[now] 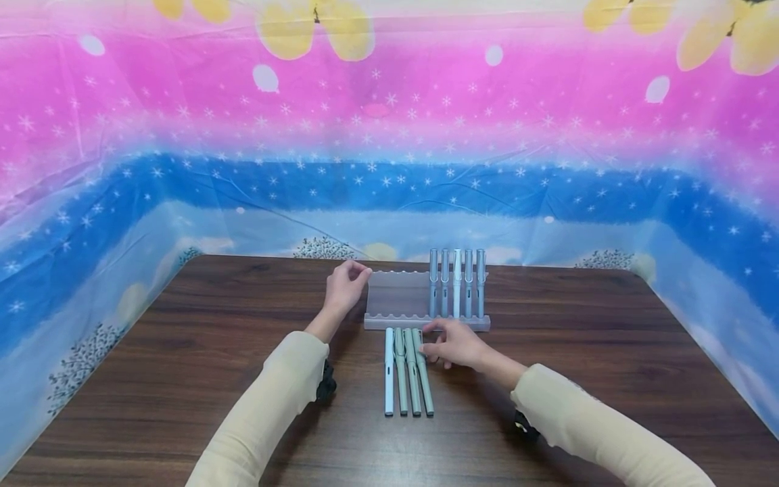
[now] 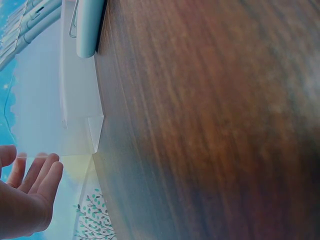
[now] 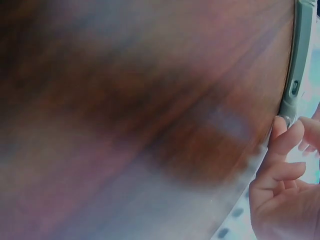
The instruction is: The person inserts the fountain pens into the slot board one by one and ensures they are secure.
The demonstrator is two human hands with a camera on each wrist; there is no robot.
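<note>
A translucent pen rack [image 1: 398,297] with scalloped edges stands on the table. My left hand [image 1: 347,284] pinches its upper left corner; in the left wrist view that hand [image 2: 32,195] is at the rack's side edge. Several pens lie side by side in front of the rack: a light blue pen [image 1: 389,372] at the left, then green ones. My right hand [image 1: 456,343] pinches the rightmost green pen [image 1: 425,379] near its clip end. Up close, the right wrist view has the fingers [image 3: 287,135] at the end of this green pen [image 3: 300,55].
Several grey-blue pens [image 1: 433,284] and one paler pen [image 1: 457,284] stand upright in the rack's right part. The dark wooden table [image 1: 201,352] is enclosed at the back and sides by a printed pink and blue cloth [image 1: 389,182].
</note>
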